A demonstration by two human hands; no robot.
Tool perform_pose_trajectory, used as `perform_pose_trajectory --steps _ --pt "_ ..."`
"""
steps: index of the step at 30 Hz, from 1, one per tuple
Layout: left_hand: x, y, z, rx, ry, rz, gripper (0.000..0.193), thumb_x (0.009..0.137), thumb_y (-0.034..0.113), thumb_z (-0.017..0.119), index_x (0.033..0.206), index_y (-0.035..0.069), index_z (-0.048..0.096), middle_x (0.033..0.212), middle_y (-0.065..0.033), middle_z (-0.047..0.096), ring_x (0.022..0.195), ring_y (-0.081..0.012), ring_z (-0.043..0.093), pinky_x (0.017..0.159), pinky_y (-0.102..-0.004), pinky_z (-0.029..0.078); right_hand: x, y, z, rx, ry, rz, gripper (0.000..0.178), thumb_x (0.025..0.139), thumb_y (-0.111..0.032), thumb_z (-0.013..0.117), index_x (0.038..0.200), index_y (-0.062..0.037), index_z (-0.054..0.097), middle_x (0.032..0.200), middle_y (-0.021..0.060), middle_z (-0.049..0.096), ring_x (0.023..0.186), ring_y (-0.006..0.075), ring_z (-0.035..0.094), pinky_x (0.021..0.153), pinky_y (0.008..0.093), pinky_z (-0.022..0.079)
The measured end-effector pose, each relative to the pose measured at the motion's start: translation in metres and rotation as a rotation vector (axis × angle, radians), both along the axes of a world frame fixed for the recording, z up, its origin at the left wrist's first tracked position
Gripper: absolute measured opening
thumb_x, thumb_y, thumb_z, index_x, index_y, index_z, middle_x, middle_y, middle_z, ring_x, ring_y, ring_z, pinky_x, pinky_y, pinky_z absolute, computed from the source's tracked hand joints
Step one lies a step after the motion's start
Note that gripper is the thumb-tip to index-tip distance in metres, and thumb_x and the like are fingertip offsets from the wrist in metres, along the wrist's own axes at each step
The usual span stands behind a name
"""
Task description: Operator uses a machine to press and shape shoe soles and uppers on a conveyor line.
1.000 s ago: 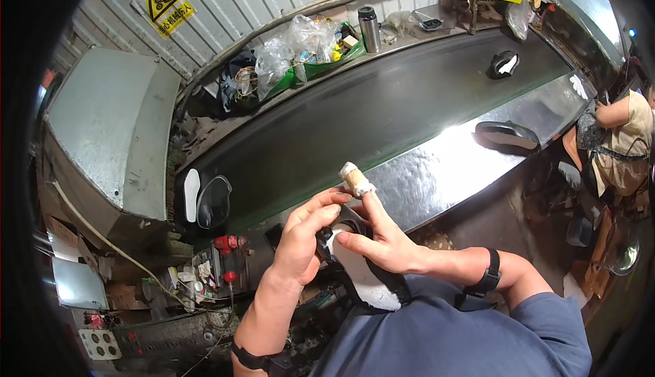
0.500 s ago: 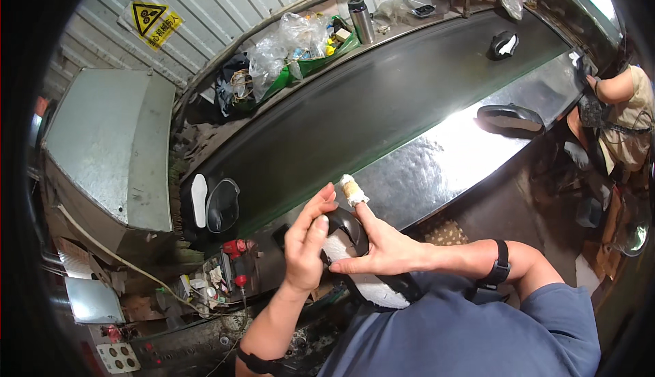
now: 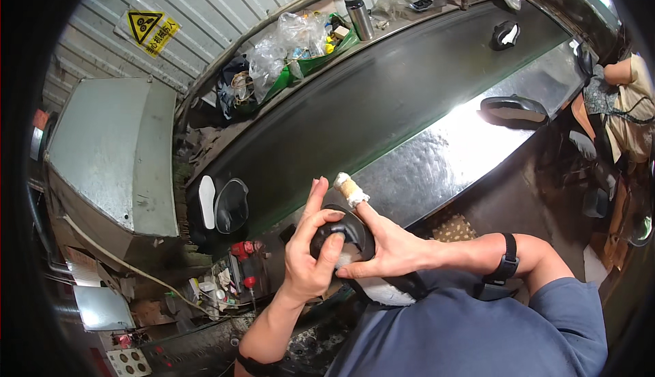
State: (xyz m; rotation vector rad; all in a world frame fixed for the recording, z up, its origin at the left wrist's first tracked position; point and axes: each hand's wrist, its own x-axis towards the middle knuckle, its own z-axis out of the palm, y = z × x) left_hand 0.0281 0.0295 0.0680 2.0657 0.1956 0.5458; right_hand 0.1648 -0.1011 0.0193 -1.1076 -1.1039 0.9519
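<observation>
Evidently, left grip (image 3: 307,257) and right grip (image 3: 394,246) both curl snugly around a black shoe (image 3: 355,229).

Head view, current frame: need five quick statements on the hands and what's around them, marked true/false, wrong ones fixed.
1. The left hand and right hand both hold the black shoe. True.
2. The pale wrapping is on a left-hand finger. False: it is on a right-hand finger.
3. The metal flask stands to the right of the clear plastic bags. True.
4. The white insole lies to the right of the dark oval piece. False: it lies to its left.
5. The red tool is unheld. True.
</observation>
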Motion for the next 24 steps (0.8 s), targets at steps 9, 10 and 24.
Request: perform_pose_trajectory --steps 9,10,24 --pt "0.004 -0.015 0.023 -0.877 0.194 0.325 0.047 0.085 0.011 0.069 0.129 -0.001 0.056 0.139 -0.0172 0.053 0.118 -0.0216 0.056 0.105 -0.0355 0.043 -0.005 0.002 0.016 -0.088 -0.147 -0.030 0.102 0.076 -0.031 0.084 0.145 0.0089 0.021 0.129 0.0309 0.049 0.118 0.0412 0.054 0.101 0.0428 0.046" --pt "0.006 -0.013 0.031 -0.876 0.277 0.337 0.045 0.084 0.011 0.071 0.126 0.000 0.059 0.138 -0.0167 0.053 0.118 -0.0209 0.056 0.105 -0.0350 0.043 -0.006 0.002 0.019 -0.118 -0.198 -0.032 0.101 0.075 -0.031 0.084 0.144 0.0090 0.022 0.128 0.0313 0.048 0.118 0.0431 0.053 0.100 0.0435 0.046" --pt "-0.016 0.013 0.005 0.214 0.017 -0.134 0.032 0.089 0.011 0.065 0.115 -0.007 0.060 0.154 -0.0334 0.035 0.146 -0.0438 0.032 0.117 -0.0491 0.030 -0.011 0.002 0.000 -0.012 -0.019 0.048 0.111 0.077 -0.031 0.085 0.150 0.0074 0.012 0.129 0.0271 0.050 0.119 0.0364 0.055 0.100 0.0415 0.046"
